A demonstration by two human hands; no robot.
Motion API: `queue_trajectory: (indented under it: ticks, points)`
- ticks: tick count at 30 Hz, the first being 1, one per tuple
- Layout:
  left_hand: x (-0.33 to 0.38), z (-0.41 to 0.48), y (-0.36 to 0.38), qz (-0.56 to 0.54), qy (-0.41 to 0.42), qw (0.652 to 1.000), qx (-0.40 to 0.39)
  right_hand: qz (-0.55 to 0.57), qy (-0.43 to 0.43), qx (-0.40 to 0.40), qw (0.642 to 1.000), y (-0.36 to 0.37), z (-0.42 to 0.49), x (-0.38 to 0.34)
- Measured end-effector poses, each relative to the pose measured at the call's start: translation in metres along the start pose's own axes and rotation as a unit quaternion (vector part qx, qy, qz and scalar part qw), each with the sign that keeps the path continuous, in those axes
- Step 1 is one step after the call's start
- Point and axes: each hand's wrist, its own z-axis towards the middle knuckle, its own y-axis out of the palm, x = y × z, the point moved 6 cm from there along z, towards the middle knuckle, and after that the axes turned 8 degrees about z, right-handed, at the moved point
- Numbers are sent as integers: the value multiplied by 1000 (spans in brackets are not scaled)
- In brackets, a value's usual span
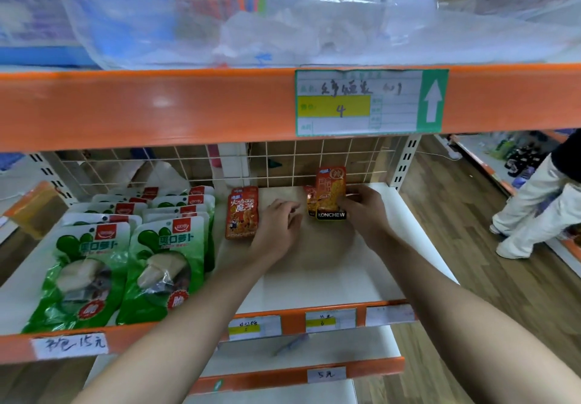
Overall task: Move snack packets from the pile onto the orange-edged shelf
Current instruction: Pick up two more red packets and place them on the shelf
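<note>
Setting down: right hand [364, 212] pinched orange Konchew packets [328, 196] upright on orange-edged shelf [314, 281]; left hand [279, 221] rested empty beside red packets [242, 212] already shelved; pile unseen.

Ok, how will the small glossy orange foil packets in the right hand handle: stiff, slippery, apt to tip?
Likely tippy: the small glossy orange foil packets look flat and thin, upright only in the grip of the right hand. Probably light, since fingertips alone pinch them. Their shiny film may slide on the smooth white shelf board.
</note>
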Motion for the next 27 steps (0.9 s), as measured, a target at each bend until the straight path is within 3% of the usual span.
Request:
queue_trajectory:
  ticks: [8,21,27]
  points:
    - [1,-4,3,23,10,1000,10,-190,-5,-17,982,18,-7,4]
    - [-3,-1,4,-3,-9,1000,8,-279,-3,-30,960,35,12,6]
    - [-3,-1,3,-4,-3,1000,18,-265,-30,-28,963,34,6,4]
